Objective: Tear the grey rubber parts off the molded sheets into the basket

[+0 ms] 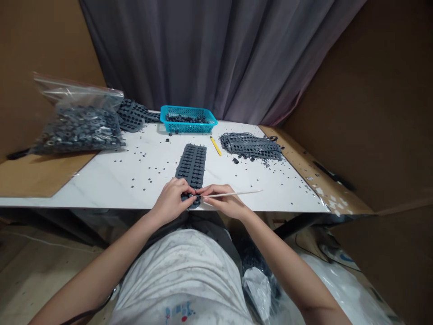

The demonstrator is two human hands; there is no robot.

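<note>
A dark grey moulded sheet [192, 163] with rows of small raised parts lies lengthwise on the table, its near end by the front edge. My left hand [173, 196] is closed at that near end, thumb and fingers pinching the sheet. From the right, my right hand [226, 201] meets it with the fingertips close to the left ones. A thin white stick [248, 192] is held in my right hand, pointing out to the right. The fingers partly hide the small parts between the fingertips.
A blue basket [188, 128] of small dark parts stands at the back. Left is a clear zip bag [81, 128] full of dark parts, with perforated sheets [131, 116] behind. Right lie a yellow cutter-like tool [215, 146] and stacked perforated sheets [252, 145]. Dark discs dot the white table [111, 180].
</note>
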